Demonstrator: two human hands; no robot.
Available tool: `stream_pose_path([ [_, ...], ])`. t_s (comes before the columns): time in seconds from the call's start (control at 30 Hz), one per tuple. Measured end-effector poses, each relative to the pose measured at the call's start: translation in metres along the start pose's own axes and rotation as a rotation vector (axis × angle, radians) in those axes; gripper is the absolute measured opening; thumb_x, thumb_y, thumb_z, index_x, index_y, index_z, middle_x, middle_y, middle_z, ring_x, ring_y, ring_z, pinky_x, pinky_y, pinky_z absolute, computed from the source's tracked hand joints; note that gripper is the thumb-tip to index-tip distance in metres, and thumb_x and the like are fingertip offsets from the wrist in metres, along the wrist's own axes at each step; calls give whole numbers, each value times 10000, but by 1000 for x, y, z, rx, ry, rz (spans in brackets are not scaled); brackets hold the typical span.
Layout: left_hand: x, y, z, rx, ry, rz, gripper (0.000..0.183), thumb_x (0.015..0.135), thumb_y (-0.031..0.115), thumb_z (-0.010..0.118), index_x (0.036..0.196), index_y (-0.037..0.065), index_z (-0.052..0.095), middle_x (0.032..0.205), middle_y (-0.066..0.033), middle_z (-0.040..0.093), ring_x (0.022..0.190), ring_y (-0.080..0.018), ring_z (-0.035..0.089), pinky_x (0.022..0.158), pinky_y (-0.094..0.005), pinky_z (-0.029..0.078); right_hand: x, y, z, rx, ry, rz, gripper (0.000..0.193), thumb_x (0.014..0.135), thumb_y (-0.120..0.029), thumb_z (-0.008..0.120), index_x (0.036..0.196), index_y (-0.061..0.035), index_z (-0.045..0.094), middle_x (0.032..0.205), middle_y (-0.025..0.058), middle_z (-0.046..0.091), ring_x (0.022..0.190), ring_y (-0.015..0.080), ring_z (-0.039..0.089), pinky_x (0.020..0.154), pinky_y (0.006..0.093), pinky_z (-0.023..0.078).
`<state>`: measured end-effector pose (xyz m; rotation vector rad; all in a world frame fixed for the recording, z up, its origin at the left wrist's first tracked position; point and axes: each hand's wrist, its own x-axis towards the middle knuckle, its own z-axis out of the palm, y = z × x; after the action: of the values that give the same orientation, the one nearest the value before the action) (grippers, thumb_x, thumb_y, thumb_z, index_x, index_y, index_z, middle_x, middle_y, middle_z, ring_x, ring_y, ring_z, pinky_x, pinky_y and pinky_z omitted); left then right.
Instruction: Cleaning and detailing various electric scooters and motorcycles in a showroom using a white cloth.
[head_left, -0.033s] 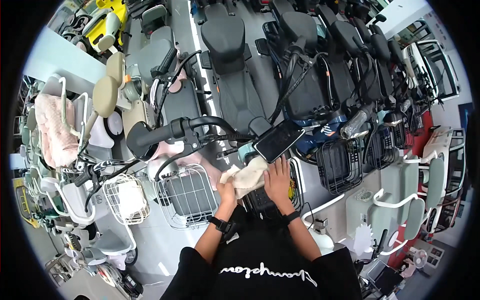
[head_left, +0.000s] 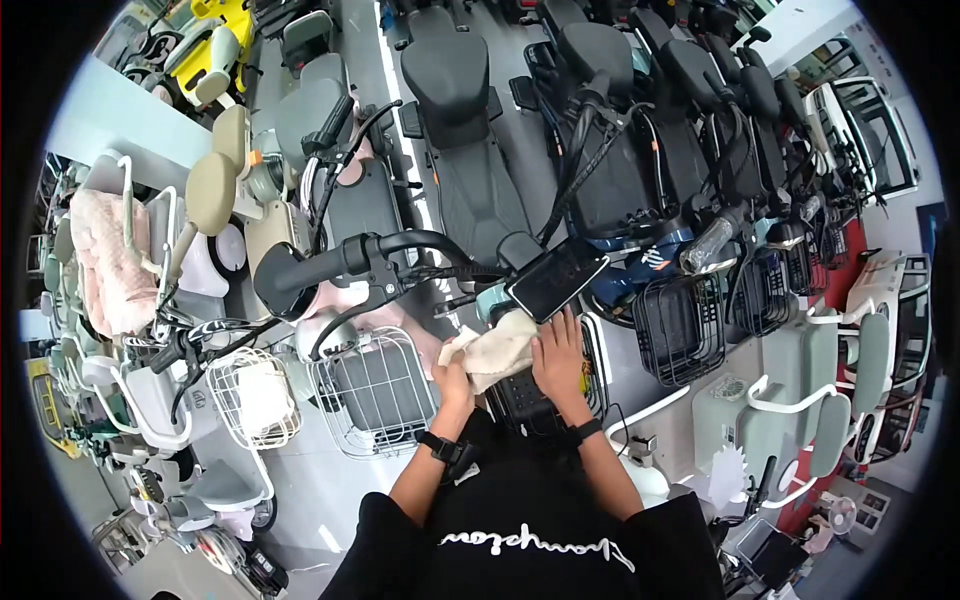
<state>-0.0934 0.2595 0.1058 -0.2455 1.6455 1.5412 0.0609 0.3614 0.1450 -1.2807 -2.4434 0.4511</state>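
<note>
A cream cloth [head_left: 497, 352] is bunched over the front of a scooter, just below its handlebar. My left hand [head_left: 455, 383] has its fingers closed on the cloth's left end. My right hand [head_left: 560, 358] lies flat along the cloth's right side, fingers stretched out and close together. Its fingertips reach the lower edge of a black phone-like screen [head_left: 556, 281] that sits tilted by the handlebar. Part of a black basket [head_left: 520, 405] shows under the cloth and between my forearms. What lies directly beneath the cloth is hidden.
A thick black handlebar [head_left: 370, 250] runs left from the screen. A white wire basket [head_left: 375, 390] stands left of my hands, a black basket [head_left: 680, 330] to the right. Rows of scooters with dark seats [head_left: 445, 70] fill the far side. Grey-green seats [head_left: 830, 435] stand at right.
The cloth's folds have shifted slightly. My right hand has moved a little to the right, and my left hand keeps its hold on the cloth.
</note>
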Motion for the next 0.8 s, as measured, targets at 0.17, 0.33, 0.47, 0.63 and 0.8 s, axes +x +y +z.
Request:
stream_pose_path([
  [0.17, 18, -4, -6, -472, -16, -177, 310, 916, -6, 501, 1215, -50, 571, 1185, -166, 639, 1110, -280, 631, 983, -387, 509, 13, 13, 4, 117, 56, 66, 347, 961, -157, 508, 1259, 8, 573, 1445, 224, 474, 1389, 436, 374, 1167, 546, 258],
  [0.33, 43, -40, -42, 464, -294, 342, 339, 903, 63, 509, 1208, -80, 545, 1158, -183, 655, 1119, -331, 627, 1006, -414, 472, 23, 12, 6, 175, 137, 121, 355, 962, -154, 500, 1278, -10, 571, 1442, 223, 478, 1401, 434, 359, 1170, 540, 253],
  [0.47, 27, 9, -15, -129, -222, -188, 313, 861, 60, 574, 1159, -34, 577, 1120, -156, 668, 997, -307, 660, 899, -390, 517, 18, 21, 10, 129, 112, 127, 358, 961, -155, 510, 1285, -12, 567, 1428, 220, 496, 1391, 430, 378, 1155, 539, 288],
  [0.63, 10, 71, -4, 973, -432, 470, 438, 889, 319, 646, 1158, -24, 608, 1062, -241, 678, 1011, -402, 656, 891, -410, 505, 15, 22, 6, -50, 105, 46, 339, 946, -159, 542, 1246, -8, 589, 1422, 223, 500, 1380, 431, 398, 1146, 532, 314],
  [0.8, 50, 59, -19, 510, -428, 148, 722, 883, 499, 677, 1288, -80, 532, 1187, -208, 638, 1053, -286, 651, 886, -383, 502, 8, 0, -7, -80, 38, 12, 372, 930, -194, 571, 1255, -15, 591, 1459, 207, 469, 1399, 429, 371, 1162, 530, 293],
])
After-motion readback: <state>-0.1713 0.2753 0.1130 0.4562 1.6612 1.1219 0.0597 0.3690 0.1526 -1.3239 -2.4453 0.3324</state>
